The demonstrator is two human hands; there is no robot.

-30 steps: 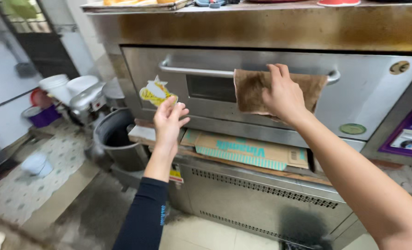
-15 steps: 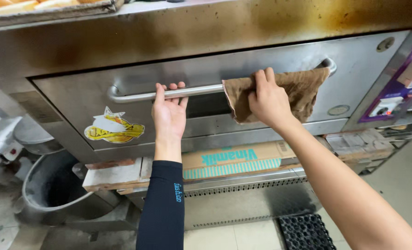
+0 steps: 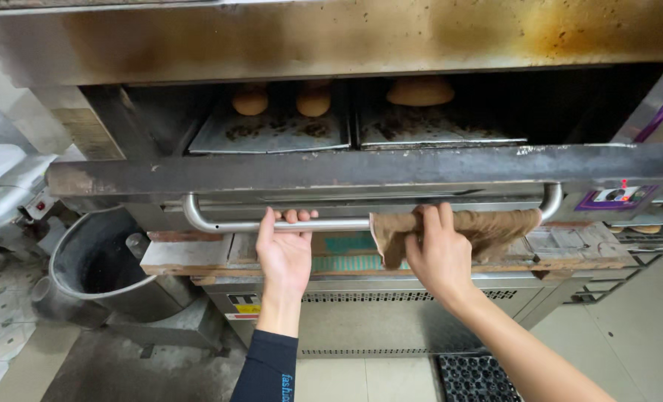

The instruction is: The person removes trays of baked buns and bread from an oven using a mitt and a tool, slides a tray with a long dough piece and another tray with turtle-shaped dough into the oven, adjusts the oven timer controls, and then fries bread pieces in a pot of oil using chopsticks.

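Glossy metal handle (image 3: 227, 223); rough brown cloth (image 3: 488, 227); scorched matt steel oven door (image 3: 361, 170).

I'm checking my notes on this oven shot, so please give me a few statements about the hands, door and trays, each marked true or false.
1. The oven door is pulled down open. True.
2. The left hand grips the handle bar through a cloth. False: it grips the bare metal.
3. The right hand holds the bar through a brown cloth. True.
4. The baking trays inside are bare. False: round buns sit toward the back.
5. A grey bucket stands to the lower left of the oven. True.
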